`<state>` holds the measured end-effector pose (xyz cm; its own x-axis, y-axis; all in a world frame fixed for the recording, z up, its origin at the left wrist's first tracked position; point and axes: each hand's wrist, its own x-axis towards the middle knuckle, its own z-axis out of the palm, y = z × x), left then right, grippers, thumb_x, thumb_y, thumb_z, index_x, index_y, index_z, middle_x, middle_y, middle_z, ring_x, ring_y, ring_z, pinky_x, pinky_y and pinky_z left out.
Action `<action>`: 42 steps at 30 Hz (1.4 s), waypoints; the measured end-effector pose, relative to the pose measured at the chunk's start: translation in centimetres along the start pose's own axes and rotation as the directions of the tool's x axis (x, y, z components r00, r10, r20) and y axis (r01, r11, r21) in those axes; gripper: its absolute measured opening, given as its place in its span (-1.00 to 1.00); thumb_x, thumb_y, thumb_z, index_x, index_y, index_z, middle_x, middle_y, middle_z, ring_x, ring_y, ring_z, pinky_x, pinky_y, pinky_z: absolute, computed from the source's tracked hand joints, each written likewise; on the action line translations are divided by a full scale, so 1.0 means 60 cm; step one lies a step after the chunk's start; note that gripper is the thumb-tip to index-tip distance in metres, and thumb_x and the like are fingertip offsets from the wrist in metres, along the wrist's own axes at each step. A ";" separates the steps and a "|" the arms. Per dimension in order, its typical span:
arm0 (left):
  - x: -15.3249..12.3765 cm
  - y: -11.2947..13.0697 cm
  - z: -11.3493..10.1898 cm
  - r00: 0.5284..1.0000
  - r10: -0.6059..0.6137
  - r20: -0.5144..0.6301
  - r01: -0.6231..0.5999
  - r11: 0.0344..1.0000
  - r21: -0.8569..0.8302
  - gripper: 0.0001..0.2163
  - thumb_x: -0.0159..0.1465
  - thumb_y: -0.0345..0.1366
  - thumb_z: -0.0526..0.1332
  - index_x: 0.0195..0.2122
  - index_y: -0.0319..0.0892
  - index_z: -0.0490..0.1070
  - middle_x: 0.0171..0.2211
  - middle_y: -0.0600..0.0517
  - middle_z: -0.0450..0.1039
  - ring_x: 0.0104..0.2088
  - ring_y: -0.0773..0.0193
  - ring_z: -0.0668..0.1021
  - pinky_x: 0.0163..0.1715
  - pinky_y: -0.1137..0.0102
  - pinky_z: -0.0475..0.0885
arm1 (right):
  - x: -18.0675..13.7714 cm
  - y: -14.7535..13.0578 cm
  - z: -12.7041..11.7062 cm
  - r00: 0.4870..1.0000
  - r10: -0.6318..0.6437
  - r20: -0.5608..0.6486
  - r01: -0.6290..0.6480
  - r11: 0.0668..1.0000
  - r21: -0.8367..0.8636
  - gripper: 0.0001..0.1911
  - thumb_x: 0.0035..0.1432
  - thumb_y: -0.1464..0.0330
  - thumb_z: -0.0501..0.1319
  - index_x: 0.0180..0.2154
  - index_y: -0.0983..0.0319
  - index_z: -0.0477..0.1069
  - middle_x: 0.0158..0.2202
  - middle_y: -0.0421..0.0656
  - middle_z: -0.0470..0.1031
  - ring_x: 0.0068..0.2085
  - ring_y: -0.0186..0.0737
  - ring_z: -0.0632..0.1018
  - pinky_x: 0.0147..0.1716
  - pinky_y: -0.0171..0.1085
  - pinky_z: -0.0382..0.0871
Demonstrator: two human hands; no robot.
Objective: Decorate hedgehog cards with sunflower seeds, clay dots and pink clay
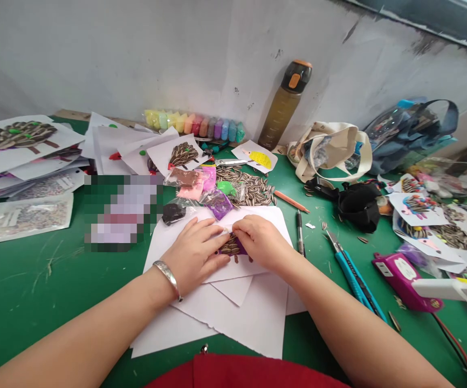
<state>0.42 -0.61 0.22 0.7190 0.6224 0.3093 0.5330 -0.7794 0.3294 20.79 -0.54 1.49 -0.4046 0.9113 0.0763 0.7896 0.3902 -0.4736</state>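
My left hand [195, 253] and my right hand [260, 240] meet over a small purple clay shape studded with sunflower seeds [232, 247] on a white sheet [258, 318]. The fingers of both hands are pressed together on the seeds and clay. A silver bracelet [169, 276] circles my left wrist. Behind the sheet lies a heap of loose striped sunflower seeds [249, 188] among small bags of coloured clay [217, 203]. What sits under my fingertips is hidden.
Finished seed pictures on paper [19, 141] pile up at left and right. Blue craft knives [352, 275], a pen [300, 231], a pencil [292, 201], a purple glue gun [405, 281], a bottle [284, 105], bags [326, 148] and a row of clay pots [195, 124] crowd the green table [35, 291].
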 end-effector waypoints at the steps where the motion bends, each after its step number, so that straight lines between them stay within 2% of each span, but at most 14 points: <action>1: 0.000 0.000 0.000 1.000 0.003 -0.004 -0.003 1.000 0.005 -0.71 0.33 -0.20 0.09 -0.03 -0.22 0.44 -0.05 -0.13 0.46 0.04 -0.02 0.38 0.09 0.02 0.20 | 0.000 0.000 0.000 1.000 -0.006 0.001 0.006 1.000 0.002 -0.75 0.27 0.48 0.05 -0.39 0.24 0.44 -0.42 -0.16 0.41 -0.29 -0.24 0.41 -0.26 -0.31 0.21; 4: 0.001 0.000 0.000 1.000 0.005 -0.007 -0.005 1.000 0.005 -0.71 0.34 -0.20 0.09 -0.04 -0.22 0.44 -0.05 -0.13 0.46 0.03 -0.02 0.38 0.09 0.03 0.21 | -0.002 0.002 0.001 1.000 -0.020 -0.009 0.020 1.000 0.006 -0.76 0.27 0.47 0.07 -0.39 0.23 0.47 -0.43 -0.17 0.39 -0.30 -0.25 0.40 -0.27 -0.31 0.21; 10: -0.005 -0.003 0.005 0.998 -0.053 0.025 0.054 0.998 -0.035 -0.68 0.30 -0.20 0.15 0.05 -0.15 0.41 0.00 -0.11 0.44 0.11 -0.06 0.35 0.15 -0.07 0.13 | -0.015 0.011 -0.008 0.988 0.044 -0.151 -0.047 0.999 -0.016 -0.84 0.22 0.44 0.15 -0.36 0.22 0.49 -0.38 -0.15 0.39 -0.28 -0.22 0.41 -0.27 -0.28 0.22; 17: -0.005 -0.003 0.003 0.998 -0.058 0.040 0.060 0.997 -0.051 -0.68 0.30 -0.20 0.14 0.05 -0.14 0.41 0.01 -0.11 0.44 0.10 -0.04 0.36 0.15 -0.06 0.14 | -0.017 0.011 -0.002 0.997 0.023 -0.078 -0.027 0.999 -0.042 -0.75 0.23 0.48 0.11 -0.47 0.24 0.45 -0.44 -0.17 0.37 -0.33 -0.25 0.40 -0.30 -0.30 0.21; 29: -0.004 -0.002 0.004 0.999 -0.051 0.017 0.052 0.997 -0.050 -0.69 0.30 -0.20 0.14 0.03 -0.15 0.42 -0.01 -0.12 0.45 0.09 -0.05 0.37 0.14 -0.06 0.16 | -0.008 0.004 0.006 0.996 0.032 -0.083 -0.037 0.997 -0.062 -0.76 0.22 0.49 0.10 -0.45 0.25 0.47 -0.44 -0.15 0.38 -0.32 -0.24 0.41 -0.27 -0.29 0.22; 34: -0.005 -0.003 0.004 0.997 -0.072 0.033 0.073 0.996 -0.053 -0.68 0.29 -0.19 0.15 0.05 -0.13 0.42 0.01 -0.11 0.44 0.11 -0.05 0.36 0.16 -0.09 0.13 | -0.006 0.020 -0.010 0.992 0.035 -0.118 -0.038 0.999 -0.021 -0.77 0.20 0.47 0.12 -0.44 0.21 0.49 -0.43 -0.16 0.43 -0.31 -0.24 0.43 -0.29 -0.29 0.24; 36: -0.006 -0.003 0.003 0.996 -0.076 0.043 0.078 0.996 -0.051 -0.67 0.29 -0.18 0.15 0.05 -0.13 0.42 0.02 -0.12 0.44 0.13 -0.07 0.35 0.17 -0.10 0.12 | -0.005 0.044 -0.025 0.974 0.085 -0.210 -0.087 0.996 -0.003 -0.77 0.19 0.47 0.11 -0.40 0.19 0.52 -0.39 -0.15 0.46 -0.29 -0.22 0.46 -0.29 -0.28 0.26; 39: -0.006 -0.002 0.001 0.996 -0.070 0.057 0.073 0.996 -0.052 -0.65 0.31 -0.18 0.14 0.08 -0.15 0.39 0.02 -0.13 0.44 0.12 -0.06 0.35 0.16 -0.08 0.13 | -0.003 0.093 -0.045 0.888 0.232 -0.397 -0.252 0.968 0.002 -0.74 0.19 0.45 0.08 -0.33 0.17 0.55 -0.33 -0.12 0.52 -0.19 -0.15 0.50 -0.20 -0.23 0.30; 42: -0.004 -0.002 -0.001 0.997 -0.061 0.055 0.064 0.996 -0.059 -0.65 0.32 -0.19 0.12 0.09 -0.17 0.37 0.01 -0.12 0.44 0.10 -0.02 0.36 0.16 -0.03 0.15 | 0.001 0.136 -0.051 0.853 0.319 -0.413 -0.383 0.920 -0.080 -0.73 0.18 0.40 0.09 -0.19 0.21 0.55 -0.27 -0.08 0.53 -0.21 -0.12 0.50 -0.19 -0.21 0.31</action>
<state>0.15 -0.67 0.18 0.7086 0.6638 0.2395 0.5507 -0.7324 0.4005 28.62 3.13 0.34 0.0970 0.9561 0.2765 0.9185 0.0210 -0.3948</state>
